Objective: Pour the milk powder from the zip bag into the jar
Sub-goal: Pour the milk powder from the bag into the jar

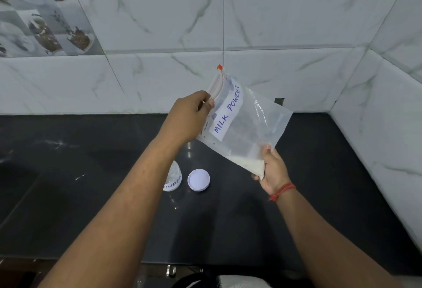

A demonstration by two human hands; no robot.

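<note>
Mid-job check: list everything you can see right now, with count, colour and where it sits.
zip bag: one, clear with a red zip strip and a white MILK POWDER label, held tilted above the counter
milk powder: a little, white, in the bag's lower corner
jar: one, clear with a white label, on the counter, partly hidden by the left forearm
lid: one, white, on the counter right of the jar
counter: one, black
wall tiles: white marbled, behind
left hand: pinches the bag's zip end
right hand: grips the bag's lower corner, red thread on wrist

Zip bag (pixel 249 125) between both hands, above open jar (pixel 174 178).
</note>
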